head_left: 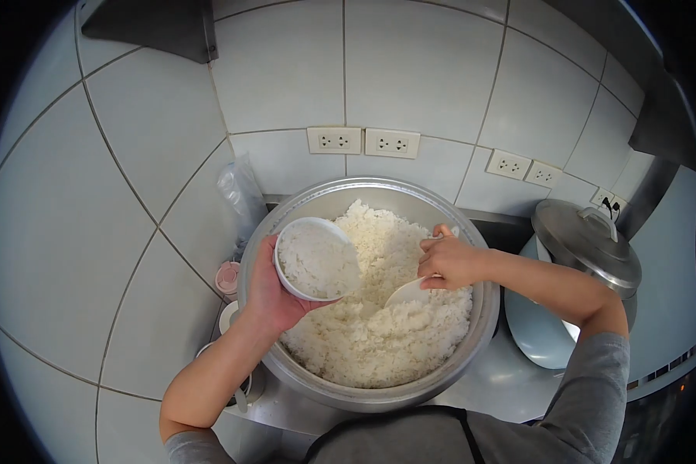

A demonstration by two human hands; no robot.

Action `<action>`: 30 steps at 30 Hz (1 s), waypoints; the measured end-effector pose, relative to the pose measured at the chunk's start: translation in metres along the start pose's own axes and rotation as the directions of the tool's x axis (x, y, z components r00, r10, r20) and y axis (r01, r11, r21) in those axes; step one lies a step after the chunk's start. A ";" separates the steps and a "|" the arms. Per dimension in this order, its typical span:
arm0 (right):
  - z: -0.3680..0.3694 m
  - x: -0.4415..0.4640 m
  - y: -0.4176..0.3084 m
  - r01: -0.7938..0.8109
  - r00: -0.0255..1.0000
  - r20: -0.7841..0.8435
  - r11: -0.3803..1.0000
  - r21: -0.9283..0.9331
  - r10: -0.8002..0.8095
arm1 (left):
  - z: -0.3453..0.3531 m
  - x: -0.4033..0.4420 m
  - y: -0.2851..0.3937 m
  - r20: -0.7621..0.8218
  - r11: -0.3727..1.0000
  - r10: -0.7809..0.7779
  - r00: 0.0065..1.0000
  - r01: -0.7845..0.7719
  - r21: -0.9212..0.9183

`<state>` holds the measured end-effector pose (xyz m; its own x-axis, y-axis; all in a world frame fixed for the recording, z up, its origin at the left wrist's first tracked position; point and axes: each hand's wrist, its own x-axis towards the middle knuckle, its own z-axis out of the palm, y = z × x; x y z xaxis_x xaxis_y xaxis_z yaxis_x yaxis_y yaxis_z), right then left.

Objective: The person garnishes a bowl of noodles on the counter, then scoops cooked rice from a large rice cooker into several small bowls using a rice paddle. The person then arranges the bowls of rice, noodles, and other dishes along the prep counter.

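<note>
A large round metal pot [483, 332] full of cooked white rice [379, 348] stands in front of me. My left hand [267, 298] holds a white bowl [288, 288] over the pot's left side, its fingers around the outside. Rice [315, 259] fills the bowl, which tilts toward me. On the right, my right hand [450, 261] is closed around the handle of a white rice paddle [408, 292]. The paddle's blade is partly sunk in the rice near the middle of the pot.
A metal lid [580, 232] rests on a pale blue appliance [530, 325] at the right. Left of the pot are a clear plastic bag [241, 193], a pink item [227, 277] and a metal container [255, 383]. Power sockets [334, 141] line the tiled wall [286, 69].
</note>
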<state>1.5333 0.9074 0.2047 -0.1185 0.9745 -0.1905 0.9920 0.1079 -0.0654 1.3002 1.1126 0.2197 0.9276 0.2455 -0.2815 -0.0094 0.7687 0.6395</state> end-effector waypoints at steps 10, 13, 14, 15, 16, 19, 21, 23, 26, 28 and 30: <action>-0.038 -0.007 0.026 -0.243 0.917 -0.078 0.704 0.668 0.390 | 0.015 -0.007 -0.010 -0.066 1.000 0.007 0.998 -0.006 0.003; -0.072 0.002 0.012 -0.308 0.859 -0.187 0.773 0.554 0.476 | 0.015 -0.003 -0.013 -0.062 0.999 0.038 0.997 -0.040 -0.023; -0.078 0.007 0.001 -0.278 0.856 -0.271 0.834 0.477 0.440 | 0.015 0.001 -0.015 -0.070 0.998 0.047 0.996 -0.050 -0.043; -0.082 0.013 -0.014 -0.250 0.850 -0.350 0.885 0.392 0.395 | 0.016 0.004 -0.016 -0.078 0.996 0.055 0.995 -0.060 -0.064; -0.081 0.018 -0.025 -0.225 0.839 -0.423 0.926 0.302 0.341 | 0.019 0.007 -0.017 -0.083 0.994 0.070 0.994 -0.077 -0.079; -0.056 0.031 -0.053 -0.103 0.853 -0.504 0.990 0.094 0.136 | 0.024 0.014 -0.012 -0.098 0.983 0.112 0.989 -0.125 -0.132; -0.048 0.033 -0.078 -0.133 0.859 -0.476 0.980 0.150 0.190 | 0.021 0.019 -0.010 -0.108 0.973 0.127 0.986 -0.145 -0.181; -0.041 0.033 -0.086 -0.133 0.860 -0.467 0.974 0.183 0.205 | 0.020 0.020 -0.007 -0.113 0.975 0.102 0.988 -0.122 -0.184; -0.050 0.031 -0.073 -0.057 0.869 -0.480 0.989 0.139 0.118 | 0.016 0.018 -0.011 -0.115 0.982 0.101 0.988 -0.117 -0.150; -0.065 0.029 -0.072 -0.037 0.843 -0.533 0.996 0.083 0.076 | 0.018 0.013 -0.013 -0.121 0.985 0.107 0.987 -0.121 -0.120; -0.078 0.025 -0.080 -0.071 0.780 -0.622 0.997 0.026 0.072 | 0.021 0.005 -0.012 -0.131 0.986 0.117 0.984 -0.131 -0.101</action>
<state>1.4538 0.9384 0.2821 0.0057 0.8899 0.4561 0.9965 0.0330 -0.0768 1.3133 1.0923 0.2260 0.8634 0.4089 -0.2956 -0.1682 0.7857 0.5953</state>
